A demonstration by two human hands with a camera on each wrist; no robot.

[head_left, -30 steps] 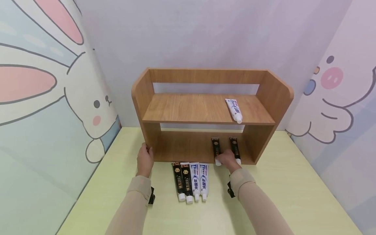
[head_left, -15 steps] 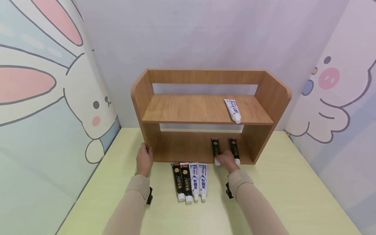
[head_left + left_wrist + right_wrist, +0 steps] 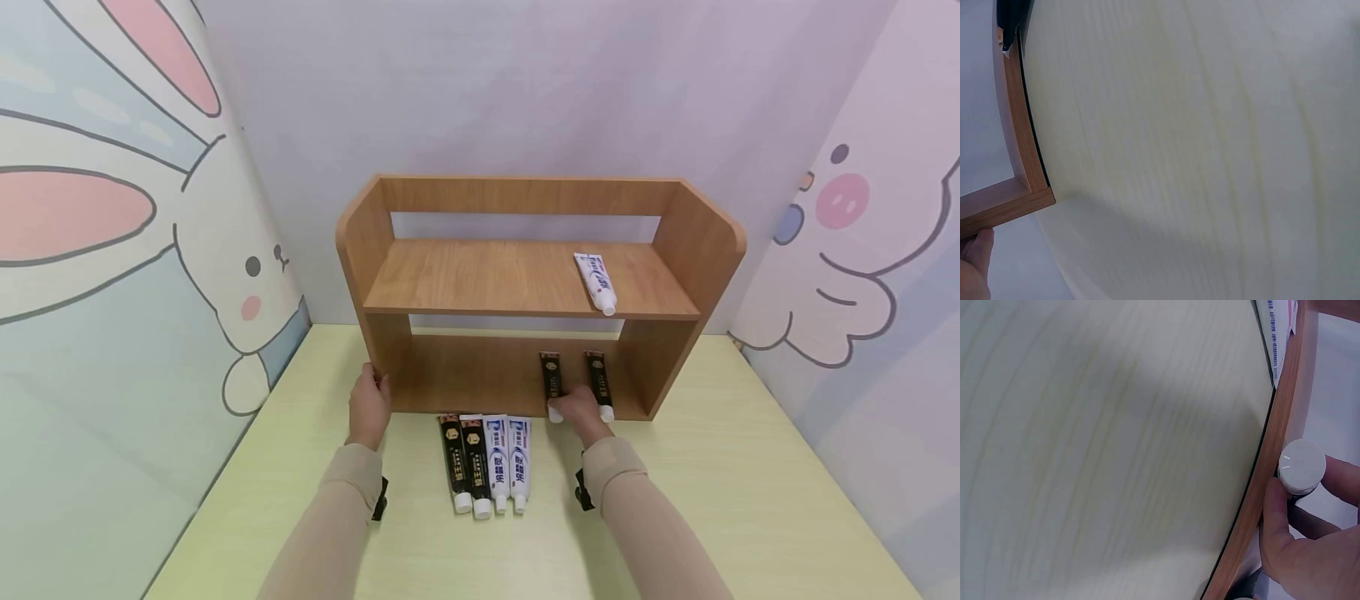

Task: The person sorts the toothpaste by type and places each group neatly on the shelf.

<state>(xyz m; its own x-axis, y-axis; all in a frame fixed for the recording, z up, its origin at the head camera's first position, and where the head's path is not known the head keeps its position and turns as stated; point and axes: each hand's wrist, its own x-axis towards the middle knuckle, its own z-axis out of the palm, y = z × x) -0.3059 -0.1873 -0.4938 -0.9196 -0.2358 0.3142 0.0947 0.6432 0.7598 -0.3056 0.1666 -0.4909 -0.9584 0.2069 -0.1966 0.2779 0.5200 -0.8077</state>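
My right hand (image 3: pixel 583 410) pinches a black toothpaste tube (image 3: pixel 551 375) near its cap end, on the lower board of a two-tier wooden shelf (image 3: pixel 480 279). In the right wrist view the tube's white cap (image 3: pixel 1302 465) sits between thumb and fingers, right at the board's front edge. A second black toothpaste tube (image 3: pixel 597 379) lies just right of that hand. My left hand (image 3: pixel 370 408) holds the lower front of the shelf's left side panel; in the left wrist view only part of the hand (image 3: pixel 975 272) shows against the wood.
On the upper board lies a white toothpaste tube (image 3: pixel 596 283). Before the shelf, two black tubes (image 3: pixel 475 458) and two white tubes (image 3: pixel 519 458) lie side by side on the pale yellow table (image 3: pixel 750 483). Cartoon-printed walls (image 3: pixel 247 183) enclose it.
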